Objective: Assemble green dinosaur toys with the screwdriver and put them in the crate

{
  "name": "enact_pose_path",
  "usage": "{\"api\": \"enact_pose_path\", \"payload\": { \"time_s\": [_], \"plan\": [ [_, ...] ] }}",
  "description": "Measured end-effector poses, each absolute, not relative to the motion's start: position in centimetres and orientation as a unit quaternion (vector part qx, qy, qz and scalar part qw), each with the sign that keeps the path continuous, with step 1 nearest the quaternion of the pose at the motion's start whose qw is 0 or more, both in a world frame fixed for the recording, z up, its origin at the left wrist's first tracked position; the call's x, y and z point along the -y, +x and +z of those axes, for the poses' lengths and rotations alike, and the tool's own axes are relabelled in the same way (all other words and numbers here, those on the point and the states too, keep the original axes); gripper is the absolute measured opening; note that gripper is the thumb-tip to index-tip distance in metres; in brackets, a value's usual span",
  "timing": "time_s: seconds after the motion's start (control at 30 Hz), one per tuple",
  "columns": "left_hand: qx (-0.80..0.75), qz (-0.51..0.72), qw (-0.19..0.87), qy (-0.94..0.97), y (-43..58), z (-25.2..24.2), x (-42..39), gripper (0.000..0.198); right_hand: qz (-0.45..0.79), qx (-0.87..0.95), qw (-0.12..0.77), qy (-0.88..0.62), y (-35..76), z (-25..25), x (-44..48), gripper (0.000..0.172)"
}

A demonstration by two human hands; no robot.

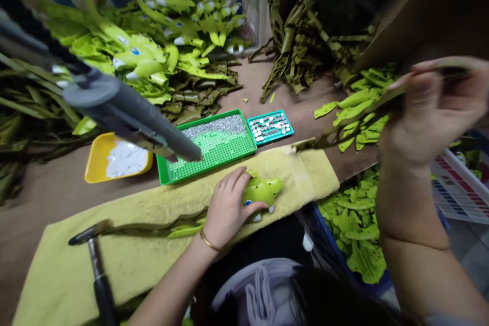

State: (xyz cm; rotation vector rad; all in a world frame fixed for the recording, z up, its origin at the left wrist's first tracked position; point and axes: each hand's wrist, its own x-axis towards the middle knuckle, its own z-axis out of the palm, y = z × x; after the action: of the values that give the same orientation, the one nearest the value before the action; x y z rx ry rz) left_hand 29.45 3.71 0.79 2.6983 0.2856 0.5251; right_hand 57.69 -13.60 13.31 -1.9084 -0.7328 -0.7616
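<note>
Near left, a black-handled hammer (96, 260) lies on a yellow cloth (61, 265); beyond it sits a yellow bowl (91, 168) holding white stuff. A grey cylindrical tool (141, 117) hangs at a slant, its tip in front of a green basket (229, 152) with small silver pieces along its far side. Far left, a pile of lime-green toy parts (153, 56). On the cloth, an olive strip (156, 228) runs toward the left hand (228, 204), whose fingers are curled and partly spread over a lime-green toy head (265, 191), thumb on its near side; the head rests mid-cloth. Just past the basket, a teal tray (291, 130) holds silver discs. Far back, olive parts (292, 41) are heaped. Loose lime-green pieces (355, 104) lie farther right, with more lime-green parts (361, 224) heaped nearer. The right hand (431, 107) is raised, blurred, thumb and fingers pinched on an olive piece (389, 97). Far right, a white basket (464, 188), partly behind the right forearm.
</note>
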Motion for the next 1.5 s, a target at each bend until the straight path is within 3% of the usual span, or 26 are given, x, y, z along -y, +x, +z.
{"api": "enact_pose_path", "payload": {
  "time_s": [0.1,0.17,0.27,0.37,0.43,0.6,0.83,0.97,1.13,1.27,1.37,1.5],
  "plan": [
    [-0.096,0.153,0.177,0.968,28.6,2.7,-4.1,0.048,-0.309,0.367,0.615,-0.626,54.5,10.1,12.5,0.037],
    [-0.096,0.155,0.162,0.97,27.9,3.6,-4.6,0.038,-0.223,0.373,0.665,-0.608,53.9,7.7,13.0,0.032],
    [-0.082,0.172,0.162,0.968,27.0,4.5,-5.2,0.025,0.052,0.351,0.586,-0.728,53.6,3.6,14.1,0.027],
    [-0.064,0.17,0.158,0.971,27.0,5.0,-5.4,0.036,0.186,0.352,0.485,-0.779,52.3,0.7,13.8,0.025],
    [-0.072,0.152,0.122,0.978,27.4,5.1,-5.4,0.044,0.212,0.385,0.519,-0.733,50.9,0.2,12.6,0.026],
    [-0.091,0.119,0.06,0.987,28.4,5.0,-5.6,0.039,0.32,0.449,0.592,-0.588,48.1,1.4,9.0,0.021],
    [-0.092,0.116,0.072,0.986,28.5,4.8,-6.1,0.042,0.275,0.48,0.58,-0.599,48.6,1.4,7.8,0.024],
    [-0.081,0.106,0.08,0.988,28.3,5.0,-6.1,0.042,0.328,0.531,0.504,-0.597,48.7,1.2,7.6,0.026],
    [-0.1,0.095,0.106,0.985,28.3,4.9,-6.3,0.044,0.392,0.521,0.473,-0.592,49.1,0.7,7.7,0.026],
    [-0.119,0.066,0.129,0.982,29.0,5.5,-6.7,0.048,0.379,0.452,0.53,-0.609,47.7,0.1,7.2,0.04],
    [-0.108,0.025,0.089,0.99,29.7,6.6,-7.2,0.052,0.297,0.413,0.559,-0.655,46.2,-0.2,7.1,0.039],
    [-0.045,-0.073,0.106,0.991,30.2,7.8,-8.7,0.043,0.342,0.529,0.433,-0.645,48.2,0.6,6.4,0.035]
  ]
}}
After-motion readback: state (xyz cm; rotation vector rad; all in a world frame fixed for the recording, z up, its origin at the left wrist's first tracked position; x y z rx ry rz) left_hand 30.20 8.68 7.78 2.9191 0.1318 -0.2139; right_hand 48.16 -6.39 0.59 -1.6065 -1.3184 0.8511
